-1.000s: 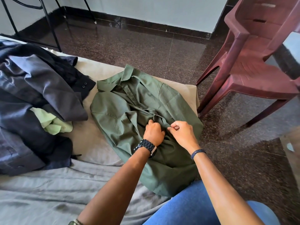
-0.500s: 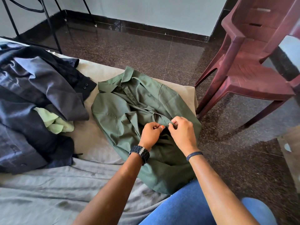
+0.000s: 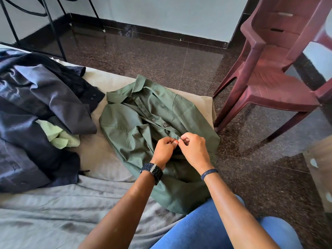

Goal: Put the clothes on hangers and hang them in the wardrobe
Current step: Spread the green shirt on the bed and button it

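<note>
A green button-up shirt (image 3: 136, 121) lies front up on the bed, collar toward the far edge. My left hand (image 3: 164, 150), with a black watch on the wrist, pinches the shirt's front placket at mid-chest. My right hand (image 3: 193, 150), with a dark cord bracelet, pinches the same placket from the other side, fingertips meeting the left hand's. Three buttons show along the placket above my hands. No hanger and no wardrobe are in view.
A heap of dark navy clothes (image 3: 36, 114) with a pale green garment (image 3: 59, 135) lies on the bed's left. The bed has a grey sheet (image 3: 53, 212). A maroon plastic chair (image 3: 273, 69) stands on the dark floor at right. A black metal frame (image 3: 52, 27) stands at back left.
Both hands have lifted slightly off the shirt and drawn together at the placket. The shirt and the other clothes lie as before.
</note>
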Demonstrator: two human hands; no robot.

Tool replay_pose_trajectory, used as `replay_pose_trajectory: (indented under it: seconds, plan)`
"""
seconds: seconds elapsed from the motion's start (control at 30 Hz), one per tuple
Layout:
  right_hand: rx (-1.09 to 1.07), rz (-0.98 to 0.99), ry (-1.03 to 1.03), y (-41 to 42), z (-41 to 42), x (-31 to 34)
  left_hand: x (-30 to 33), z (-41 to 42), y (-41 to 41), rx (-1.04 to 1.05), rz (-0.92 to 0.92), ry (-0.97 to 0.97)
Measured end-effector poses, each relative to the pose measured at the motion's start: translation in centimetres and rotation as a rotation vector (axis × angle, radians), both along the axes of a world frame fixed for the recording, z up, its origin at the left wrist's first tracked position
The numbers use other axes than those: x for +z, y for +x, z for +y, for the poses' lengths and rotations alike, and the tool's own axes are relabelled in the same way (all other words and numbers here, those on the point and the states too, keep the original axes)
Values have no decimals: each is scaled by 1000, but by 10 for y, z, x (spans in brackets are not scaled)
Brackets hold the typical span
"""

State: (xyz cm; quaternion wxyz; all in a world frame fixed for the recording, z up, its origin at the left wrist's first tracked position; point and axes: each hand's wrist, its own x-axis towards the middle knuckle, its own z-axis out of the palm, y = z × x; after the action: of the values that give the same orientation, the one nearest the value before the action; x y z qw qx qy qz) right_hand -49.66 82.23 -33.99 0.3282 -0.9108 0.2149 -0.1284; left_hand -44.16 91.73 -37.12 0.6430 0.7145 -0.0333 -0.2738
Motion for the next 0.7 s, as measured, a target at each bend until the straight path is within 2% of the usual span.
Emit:
replay_pose_trajectory:
  seconds: [0.17, 0.5, 0.7]
  plan:
    - [-61, 30, 129, 0, -1, 1, 2, 2, -2, -7, 16, -45]
    - [-69, -18, 90, -5, 2, -2, 6, -4, -3, 4, 34, 64]
    - [-65, 17, 210, -5, -5, -1, 7, -1, -1, -26, 27, 55]
